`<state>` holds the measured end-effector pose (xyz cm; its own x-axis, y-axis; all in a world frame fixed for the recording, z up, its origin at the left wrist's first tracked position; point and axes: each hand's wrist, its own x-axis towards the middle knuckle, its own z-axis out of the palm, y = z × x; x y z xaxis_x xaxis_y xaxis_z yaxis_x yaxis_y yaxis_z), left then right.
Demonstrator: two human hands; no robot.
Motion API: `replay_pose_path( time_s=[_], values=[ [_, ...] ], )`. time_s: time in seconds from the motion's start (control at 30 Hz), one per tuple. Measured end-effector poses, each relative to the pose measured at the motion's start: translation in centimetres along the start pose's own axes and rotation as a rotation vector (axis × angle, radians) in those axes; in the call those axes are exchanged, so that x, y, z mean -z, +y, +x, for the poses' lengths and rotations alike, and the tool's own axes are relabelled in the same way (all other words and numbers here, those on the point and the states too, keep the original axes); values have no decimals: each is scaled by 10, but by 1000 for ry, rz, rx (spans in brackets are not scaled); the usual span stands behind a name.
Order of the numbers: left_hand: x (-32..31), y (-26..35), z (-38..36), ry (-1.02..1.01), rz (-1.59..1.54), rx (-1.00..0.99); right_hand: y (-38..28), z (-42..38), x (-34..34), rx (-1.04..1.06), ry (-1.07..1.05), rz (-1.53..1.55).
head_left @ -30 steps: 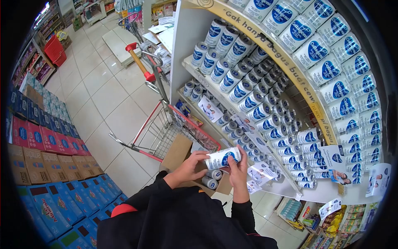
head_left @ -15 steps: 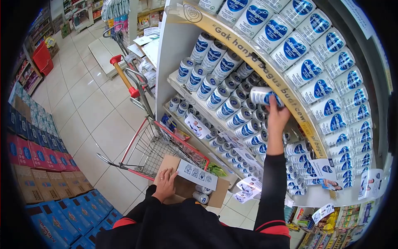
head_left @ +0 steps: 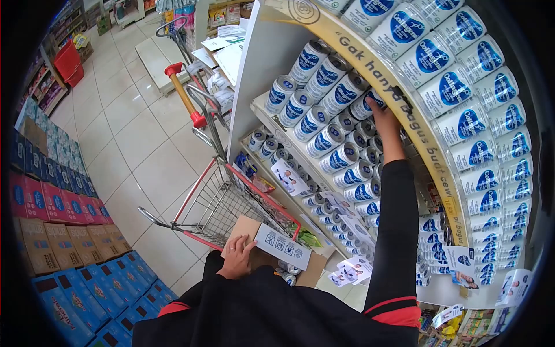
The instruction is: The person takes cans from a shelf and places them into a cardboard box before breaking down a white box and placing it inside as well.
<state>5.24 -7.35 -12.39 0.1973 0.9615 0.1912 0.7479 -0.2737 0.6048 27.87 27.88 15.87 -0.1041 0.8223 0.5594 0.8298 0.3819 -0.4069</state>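
Note:
On the display shelf, my right hand [head_left: 386, 118] is closed around a white-and-blue drink can [head_left: 364, 105], at the end of a raised row of matching cans [head_left: 324, 81]. The fingertips lie on the can's near end; part of the can is hidden behind other cans and the hand. Low in front of my body, my left hand [head_left: 236, 258] grips the flap of an open cardboard box [head_left: 245, 226], fingers laid over the brown board. A few cans [head_left: 289, 269] show inside the box, partly covered by its printed white flap [head_left: 280, 246].
A curved yellow sign strip [head_left: 399, 75] arches over my right hand, with more cans stacked beyond it. A metal shopping cart [head_left: 231, 202] stands just past the box. Stacked blue cartons [head_left: 87, 301] line the left side. Paper cards [head_left: 289, 176] stick out from the shelf edges.
My right hand has carried the can farther back and up, to the end of the raised row. My left hand stays on the box flap. The view has shifted slightly.

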Motion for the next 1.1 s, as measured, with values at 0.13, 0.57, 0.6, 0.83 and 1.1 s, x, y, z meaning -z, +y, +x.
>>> replay_pose_path(
  time_s=[0.13, 0.57, 0.6, 0.83, 1.1],
  values=[
    [-2, -2, 0, -18, -15, 3, 4, 5, -7, -18, -40, -9],
    [0, 0, -1, 12, -31, 2, 26, 2, -16, 76, 23, -94],
    [1, 1, -1, 14, -31, 3, 27, 1, -16, 79, 23, -93],
    [-1, 1, -2, 32, -47, 16, 48, 3, -22, -26, -25, -93],
    [6, 4, -2, 20, -63, 32, 33, -2, -19, -18, -28, -36]
  ],
)
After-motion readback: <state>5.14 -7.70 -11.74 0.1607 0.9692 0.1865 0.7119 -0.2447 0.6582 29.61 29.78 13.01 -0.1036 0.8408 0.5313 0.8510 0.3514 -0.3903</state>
